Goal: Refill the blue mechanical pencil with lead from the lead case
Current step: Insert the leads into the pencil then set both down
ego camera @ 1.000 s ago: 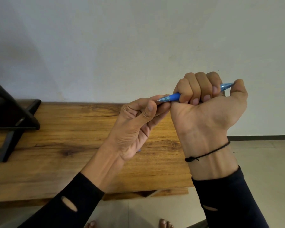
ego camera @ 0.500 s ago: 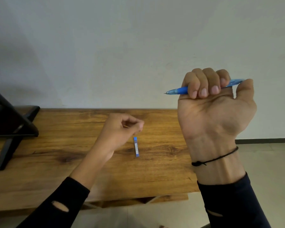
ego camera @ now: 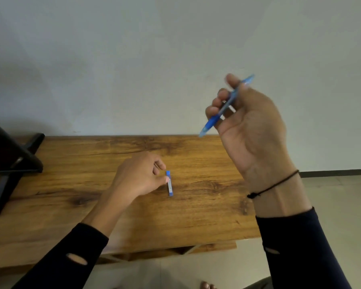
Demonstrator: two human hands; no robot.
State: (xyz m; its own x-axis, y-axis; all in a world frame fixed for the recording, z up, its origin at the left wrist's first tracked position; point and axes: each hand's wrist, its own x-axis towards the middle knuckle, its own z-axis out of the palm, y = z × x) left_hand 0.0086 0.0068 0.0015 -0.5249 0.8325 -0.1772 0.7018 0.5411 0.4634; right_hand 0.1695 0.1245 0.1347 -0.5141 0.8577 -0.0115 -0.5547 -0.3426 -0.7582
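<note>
Step in hand, by judgement: fetching the lead case (ego camera: pixel 169 183) so that lead could be fed to the pencil.

Left hand (ego camera: pixel 139 176) down on the wooden bench (ego camera: pixel 71 163), thumb and forefinger parted a little and set either side of the case's far half, at touching range; whether actually closed on it, impossible to tell. Case lying flat near the middle of the bench, long axis running roughly twelve to six o'clock, blue caps at both ends, pale label between.

Right hand (ego camera: pixel 250 126) raised well above the bench at about two o'clock from the case, closed loosely round the blue mechanical pencil (ego camera: pixel 225 106). Pencil slanted, tip down toward eight o'clock, cap end up toward two o'clock, somewhat blurred. Cap end apparently still in place, though too smeared to be sure.

Black stand (ego camera: pixel 13 163) off at nine o'clock, well apart from the work.

Next move, as judged: a firm pinch on the thin case, a lift clear of the bench, then opening one cap, awkward with the other hand occupied by the pencil. Lead thin and brittle, so easy to snap or spill; pencil's cap end to be opened before any lead could go in.
</note>
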